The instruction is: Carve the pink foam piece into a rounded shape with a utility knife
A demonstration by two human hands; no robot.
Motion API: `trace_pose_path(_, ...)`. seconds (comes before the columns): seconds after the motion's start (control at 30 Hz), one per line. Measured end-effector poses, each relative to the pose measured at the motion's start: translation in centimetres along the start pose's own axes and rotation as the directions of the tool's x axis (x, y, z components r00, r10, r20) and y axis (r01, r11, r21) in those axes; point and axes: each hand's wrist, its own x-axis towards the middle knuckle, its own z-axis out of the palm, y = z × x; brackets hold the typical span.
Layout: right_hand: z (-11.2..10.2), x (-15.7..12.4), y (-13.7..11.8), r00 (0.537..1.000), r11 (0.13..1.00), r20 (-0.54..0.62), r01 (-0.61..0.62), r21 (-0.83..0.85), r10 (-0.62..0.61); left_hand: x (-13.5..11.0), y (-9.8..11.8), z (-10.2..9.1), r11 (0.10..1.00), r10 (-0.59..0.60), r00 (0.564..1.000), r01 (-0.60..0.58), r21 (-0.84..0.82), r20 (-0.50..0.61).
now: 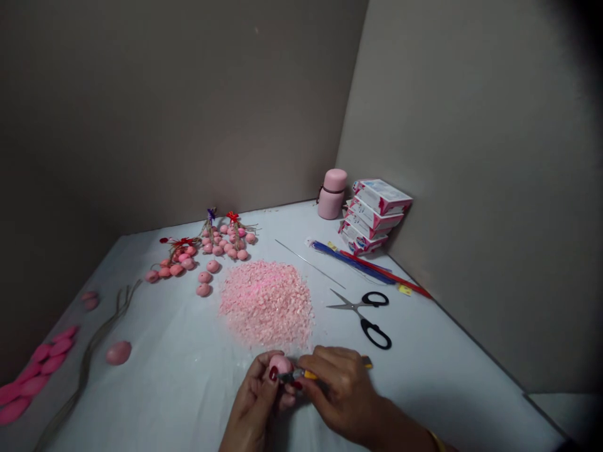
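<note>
Left hand (pixel 252 405) holds a pink ball (pixel 281 363) beside the right hand (pixel 336 395).

Got a little pink clay ball (pixel 281 364) pinched in the left hand (pixel 254 402), while the right hand (pixel 339 392) holds a yellow-handled tool (pixel 309 375), metal tip at the ball's 5 o'clock.

middle of the yellow-handled tool (pixel 308 375) hidden behind the right hand (pixel 339 392); underside of the pink ball (pixel 281 364) hidden by the left hand (pixel 252 402); pink petal shapes (pixel 32 376) cut off by the picture's edge near the left corner of the table (pixel 179 339).

Light: dim, diffuse, source unseen | white tabletop (pixel 433 370) brighter than back wall (pixel 164 107) | soft shadow under right hand (pixel 336 392) | edges: wide-angle bowing, dark vignette
</note>
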Motion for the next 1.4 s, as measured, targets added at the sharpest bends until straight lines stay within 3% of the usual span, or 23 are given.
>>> trace_pose_path(0.23, -0.3, 0.0, 0.9, 0.993, 0.994, -0.009, -0.114, -0.005, 0.114, -0.2, 0.0, -0.1, 0.993, 0.064, 0.998, -0.065, 0.102, 0.011)
trace_pose_path(0.5, -0.2, -0.1, -0.2, 1.000, 1.000, 0.022, 0.020, -0.020, -0.020, -0.2, -0.1, -0.1, 0.999, -0.002, 1.000, 0.002, -0.034, 0.010)
trace_pose_path(0.8, 0.1, -0.1, 0.1, 0.999, 0.999, 0.025, 0.026, -0.046, -0.024, 0.0, -0.2, -0.2, 0.999, -0.023, 0.998, 0.026, -0.043, 0.051)
trace_pose_path(1.03, -0.4, 0.1, 1.0, 0.990, 0.991, 0.046, -0.135, 0.009, 0.134, 0.0, -0.4, -0.5, 0.994, 0.065, 0.994, -0.073, 0.084, 0.093)
trace_pose_path(1.13, -0.4, 0.1, 0.6, 0.994, 0.996, 0.066, -0.086, 0.036, 0.083, 0.0, -0.3, -0.4, 1.000, 0.017, 0.998, -0.016, -0.009, 0.053)
trace_pose_path(1.23, -0.2, 0.0, 0.0, 0.995, 0.999, 0.090, -0.031, 0.027, 0.029, 0.0, -0.2, -0.3, 0.998, 0.005, 0.996, 0.000, -0.056, 0.090)
trace_pose_path(1.4, 0.1, -0.2, -0.1, 0.995, 0.999, 0.096, -0.038, 0.004, 0.037, 0.4, -0.6, -0.8, 1.000, 0.014, 0.988, -0.009, -0.030, 0.152)
